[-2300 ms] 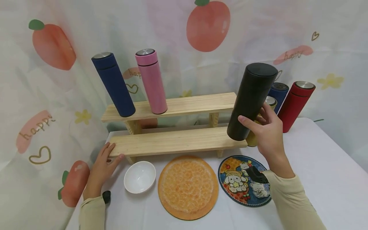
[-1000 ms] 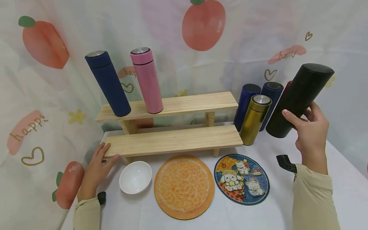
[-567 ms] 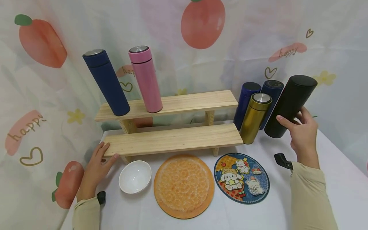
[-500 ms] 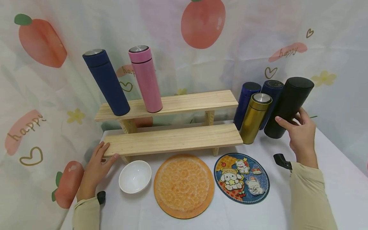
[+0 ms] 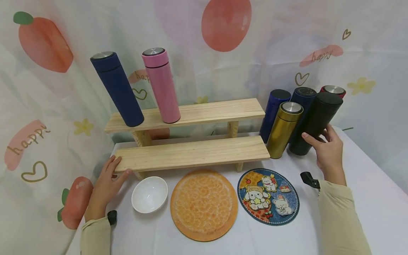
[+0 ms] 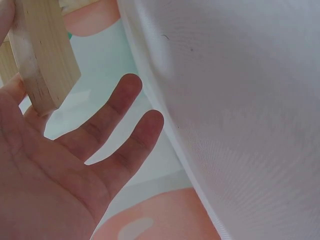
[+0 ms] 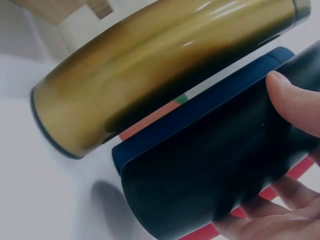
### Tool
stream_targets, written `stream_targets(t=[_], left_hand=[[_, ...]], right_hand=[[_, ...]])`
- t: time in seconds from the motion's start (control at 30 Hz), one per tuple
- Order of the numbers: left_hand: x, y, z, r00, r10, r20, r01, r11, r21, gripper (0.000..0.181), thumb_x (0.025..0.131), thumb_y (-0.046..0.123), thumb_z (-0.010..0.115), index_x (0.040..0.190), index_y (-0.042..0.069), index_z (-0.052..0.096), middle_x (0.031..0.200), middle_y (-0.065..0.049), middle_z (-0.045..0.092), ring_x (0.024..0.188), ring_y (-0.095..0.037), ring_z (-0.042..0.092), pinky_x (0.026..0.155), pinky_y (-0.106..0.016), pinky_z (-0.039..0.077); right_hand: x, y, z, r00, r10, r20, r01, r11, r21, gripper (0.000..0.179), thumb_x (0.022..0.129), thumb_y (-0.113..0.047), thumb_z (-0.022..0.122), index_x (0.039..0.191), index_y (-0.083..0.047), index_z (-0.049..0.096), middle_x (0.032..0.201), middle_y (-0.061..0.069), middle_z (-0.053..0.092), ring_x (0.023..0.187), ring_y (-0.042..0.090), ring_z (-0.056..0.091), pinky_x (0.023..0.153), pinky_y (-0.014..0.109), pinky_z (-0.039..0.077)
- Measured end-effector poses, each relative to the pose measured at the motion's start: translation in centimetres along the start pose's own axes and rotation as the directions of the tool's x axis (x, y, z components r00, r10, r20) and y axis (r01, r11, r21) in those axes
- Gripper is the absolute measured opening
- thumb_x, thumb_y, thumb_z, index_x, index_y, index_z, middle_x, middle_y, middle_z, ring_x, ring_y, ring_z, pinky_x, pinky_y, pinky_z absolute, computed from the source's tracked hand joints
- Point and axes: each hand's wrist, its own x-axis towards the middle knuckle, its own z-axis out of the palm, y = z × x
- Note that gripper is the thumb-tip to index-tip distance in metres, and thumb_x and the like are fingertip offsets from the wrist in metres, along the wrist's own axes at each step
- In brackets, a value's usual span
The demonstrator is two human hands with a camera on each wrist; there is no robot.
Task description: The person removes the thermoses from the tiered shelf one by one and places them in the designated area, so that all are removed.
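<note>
My right hand grips a black vacuum flask, thumb on the near side and fingers behind. The flask's base is at or just above the table; I cannot tell whether it touches. Close to it stand a gold flask, a dark blue flask and a brighter blue flask. A red flask is mostly hidden behind the black one. My left hand rests at the left end of the lower wooden shelf. In the left wrist view, two straight fingers extend past the board's end.
On the upper shelf stand a navy flask and a pink flask. In front of the shelves lie a white bowl, a round orange mat and a cartoon mat. A patterned cloth hangs behind.
My right hand has carried the black flask right, past the gold one, then lowered it and brought it slightly back left beside the other flasks. My left hand has stayed at the shelf end.
</note>
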Motion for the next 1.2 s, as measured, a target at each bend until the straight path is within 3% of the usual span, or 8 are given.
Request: stream_targets(t=[0.23, 0.43, 1.2], left_hand=[[0.0, 0.0, -0.1, 1.0, -0.007, 0.006, 0.007, 1.0, 0.0, 0.087, 0.107, 0.051, 0.063, 0.169, 0.002, 0.025, 0.175, -0.025, 0.01, 0.148, -0.052, 0.036, 0.113, -0.065, 0.044], [0.0, 0.1, -0.2, 1.0, -0.003, 0.005, 0.003, 1.0, -0.003, 0.087, 0.108, 0.049, 0.064, 0.169, 0.002, 0.026, 0.175, -0.025, 0.01, 0.147, -0.052, 0.036, 0.112, -0.064, 0.044], [-0.1, 0.3, -0.1, 1.0, -0.017, 0.015, 0.017, 1.0, -0.001, 0.086, 0.108, 0.05, 0.063, 0.169, 0.002, 0.025, 0.175, -0.025, 0.01, 0.148, -0.051, 0.035, 0.113, -0.064, 0.044]], right_hand=[[0.4, 0.9, 0.5, 0.999, -0.02, 0.029, 0.022, 0.998, -0.06, 0.085, 0.099, -0.022, 0.08, 0.169, -0.035, 0.034, 0.173, 0.004, 0.029, 0.156, 0.025, 0.024, 0.128, 0.048, 0.02], [0.5, 1.6, 0.9, 0.998, -0.024, 0.058, 0.032, 0.987, -0.158, 0.088, 0.102, -0.028, 0.076, 0.172, -0.034, 0.024, 0.177, 0.0, 0.023, 0.162, 0.027, 0.016, 0.128, 0.049, 0.022], [0.3, 2.3, 1.0, 0.996, -0.048, 0.071, 0.063, 0.97, -0.235, 0.083, 0.107, -0.029, 0.069, 0.173, -0.032, 0.019, 0.177, 0.005, 0.024, 0.16, 0.034, 0.022, 0.128, 0.049, 0.026]])
